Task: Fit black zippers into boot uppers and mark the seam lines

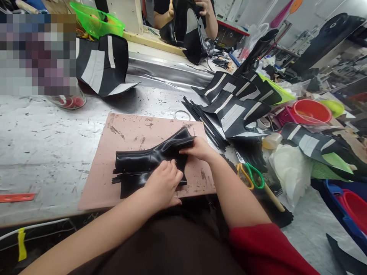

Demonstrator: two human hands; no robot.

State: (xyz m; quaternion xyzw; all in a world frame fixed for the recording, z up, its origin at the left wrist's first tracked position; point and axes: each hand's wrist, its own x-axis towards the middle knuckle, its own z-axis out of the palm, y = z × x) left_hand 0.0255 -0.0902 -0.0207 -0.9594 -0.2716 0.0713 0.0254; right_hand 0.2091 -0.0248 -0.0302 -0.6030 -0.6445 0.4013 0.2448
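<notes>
- Having glossy black leather piece (134,157) laid on pink board (97,183).
- Resting left hand (164,176) over its lower middle, fingers curled, grip unclear.
- Clamping its right end in right hand (201,149).
- Having 2 handle loops (251,176), orange and green, beside right forearm (236,191).

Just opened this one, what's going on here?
A person has both bare hands on a glossy black leather-like piece lying on a flat pinkish board. The right hand grips its right end; the left hand, fingers curled, touches its near side, though whether it grips is unclear. Black pieces with pale strips lie farther back, to the right.
</notes>
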